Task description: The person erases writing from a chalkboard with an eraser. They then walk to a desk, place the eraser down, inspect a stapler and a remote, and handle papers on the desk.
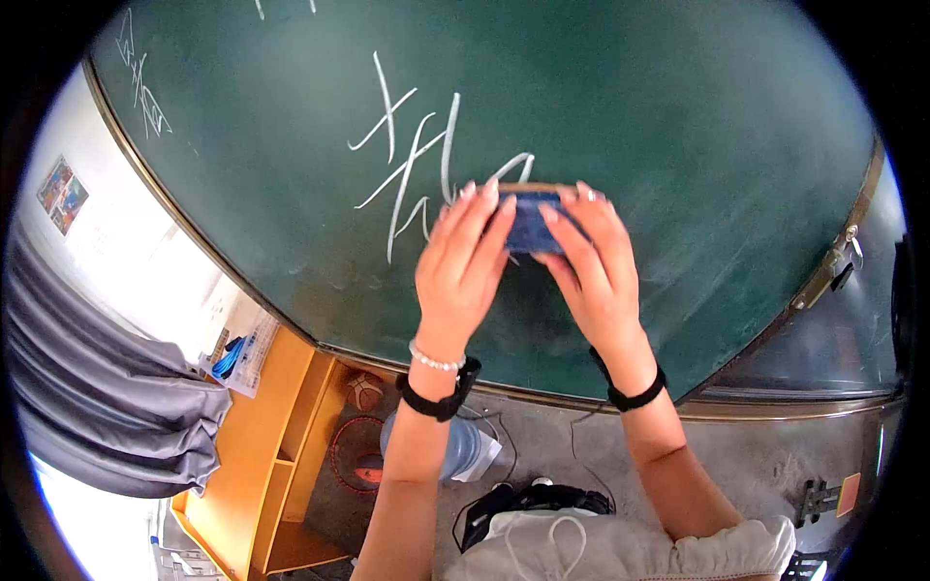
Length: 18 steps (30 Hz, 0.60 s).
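Note:
Both my hands are raised in front of a green chalkboard (pixel 697 126), holding a blue chalkboard eraser (pixel 531 225) between them. My left hand (pixel 463 254) grips its left end, fingers pointing up. On its right end, my right hand (pixel 596 257) has its fingers wrapped over the top edge. The eraser covers part of the white chalk writing (pixel 412 160); strokes show above and to the left of it. Whether the eraser presses on the board, I cannot tell. A beaded bracelet and a black band circle my left wrist; a black band circles my right.
A wooden shelf unit (pixel 254 465) stands at lower left, beside a grey curtain (pixel 107 378). Below the board are a basketball (pixel 364 391), a blue water jug (pixel 463 447) and cables on the grey floor (pixel 727 465). A metal latch (pixel 851 254) sits at the board's right edge.

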Motion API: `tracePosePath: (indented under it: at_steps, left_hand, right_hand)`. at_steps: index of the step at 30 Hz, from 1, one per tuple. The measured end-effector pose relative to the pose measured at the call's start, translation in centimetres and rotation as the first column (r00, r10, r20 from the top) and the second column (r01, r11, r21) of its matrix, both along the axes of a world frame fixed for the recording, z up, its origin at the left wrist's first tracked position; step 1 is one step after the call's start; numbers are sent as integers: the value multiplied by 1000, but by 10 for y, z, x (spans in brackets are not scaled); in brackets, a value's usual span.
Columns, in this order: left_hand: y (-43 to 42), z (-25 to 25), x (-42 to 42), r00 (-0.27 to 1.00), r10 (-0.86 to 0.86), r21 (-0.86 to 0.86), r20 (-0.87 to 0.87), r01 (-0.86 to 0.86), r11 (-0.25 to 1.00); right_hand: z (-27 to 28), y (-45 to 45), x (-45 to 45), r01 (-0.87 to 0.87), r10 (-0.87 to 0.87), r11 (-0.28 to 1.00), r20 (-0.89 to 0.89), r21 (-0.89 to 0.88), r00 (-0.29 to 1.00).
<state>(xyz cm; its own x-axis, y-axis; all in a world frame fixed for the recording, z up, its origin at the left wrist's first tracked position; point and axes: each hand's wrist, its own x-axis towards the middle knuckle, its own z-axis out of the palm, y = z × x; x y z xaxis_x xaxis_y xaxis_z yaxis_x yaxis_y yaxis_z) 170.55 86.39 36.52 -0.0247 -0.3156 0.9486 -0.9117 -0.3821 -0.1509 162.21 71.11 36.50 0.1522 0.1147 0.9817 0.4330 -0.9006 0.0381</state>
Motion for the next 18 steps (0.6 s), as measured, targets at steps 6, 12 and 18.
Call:
tracePosePath:
  at_steps: [6, 12, 18]
  left_hand:
    - [9, -58, 4, 991, -22, -6, -129, 22, 1000]
    - [24, -152, 1, 972, -18, 64, -232, 34, 997]
    - [19, -34, 28, 995, -79, 23, -57, 80, 997]
  right_hand:
    - [-54, 14, 0, 68, -69, 998, -119, -10, 991]
    - [-126, 16, -7, 87, -114, 987, -206, -136, 972]
    - [-16, 24, 7, 184, -190, 976, -43, -118, 981]
